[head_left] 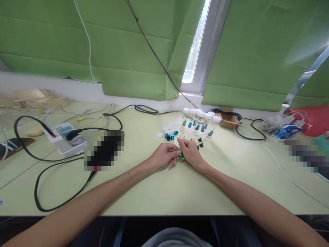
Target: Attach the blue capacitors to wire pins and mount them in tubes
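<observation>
Small shiny green piece (182, 156) sits between the two hands, above the front part of the pale yellow-green desk (154, 192); it lies right of the left fingertips and just under the near edge of the right hand (191, 152), partly covered, both hands about equally near. Its long axis: too small to tell. Left hand (167, 153): fingers bent together, tips at the green piece, seemingly pinching it. Right hand: fingers curled inward over the same spot; cannot tell whether they grip anything. Thin metallic rod (176, 144) slants from far left down toward the meeting fingers; its near end is hidden. Just beyond the hands: small shiny blue pieces (175, 132) and a small round black piece (168, 138). Small black plastic-looking pieces (201, 144) lie just right of the right hand. Farther back, clear tubes with white caps (216, 119) stand upright, blue-green pieces inside; open brown cardboard box (228, 120) behind to the right. White power strip (67, 139) well off left, green fabric blinds (144, 68) at the back.
</observation>
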`<state>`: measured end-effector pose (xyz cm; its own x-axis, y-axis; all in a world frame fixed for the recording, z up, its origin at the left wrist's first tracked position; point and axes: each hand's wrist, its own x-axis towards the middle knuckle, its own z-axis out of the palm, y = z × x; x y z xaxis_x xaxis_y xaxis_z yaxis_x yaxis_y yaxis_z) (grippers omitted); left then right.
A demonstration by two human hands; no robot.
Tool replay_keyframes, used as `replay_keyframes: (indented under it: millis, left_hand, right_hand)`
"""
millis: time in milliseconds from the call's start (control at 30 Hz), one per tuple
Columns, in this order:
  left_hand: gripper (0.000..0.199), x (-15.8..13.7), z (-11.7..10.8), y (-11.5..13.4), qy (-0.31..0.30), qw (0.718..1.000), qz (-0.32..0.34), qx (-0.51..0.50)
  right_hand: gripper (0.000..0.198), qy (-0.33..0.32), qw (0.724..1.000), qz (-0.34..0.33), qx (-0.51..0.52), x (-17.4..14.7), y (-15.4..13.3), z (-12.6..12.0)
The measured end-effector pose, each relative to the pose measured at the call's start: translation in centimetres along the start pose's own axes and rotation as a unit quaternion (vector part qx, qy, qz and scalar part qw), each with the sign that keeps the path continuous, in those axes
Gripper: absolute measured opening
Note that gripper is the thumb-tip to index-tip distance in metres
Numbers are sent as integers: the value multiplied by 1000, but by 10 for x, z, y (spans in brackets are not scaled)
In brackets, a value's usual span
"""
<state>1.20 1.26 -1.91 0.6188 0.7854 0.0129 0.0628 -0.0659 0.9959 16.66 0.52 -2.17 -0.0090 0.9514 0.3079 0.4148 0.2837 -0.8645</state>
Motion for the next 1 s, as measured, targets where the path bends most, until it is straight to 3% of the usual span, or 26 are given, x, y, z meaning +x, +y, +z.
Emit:
replay_keyframes:
  millis: [200, 567, 1000]
  left_hand:
    - [33, 0, -1, 2, 14, 1000, 2, 5]
    - [39, 2, 0, 2, 38, 995, 2, -90]
    - [35, -1, 0, 6, 58, 998, 20, -35]
  right_hand:
    - [51, 15, 999, 14, 37, -2, -1, 1]
    - [51, 11, 997, 13, 70, -3, 0, 0]
    - [51, 12, 998, 10, 62, -4, -4, 1]
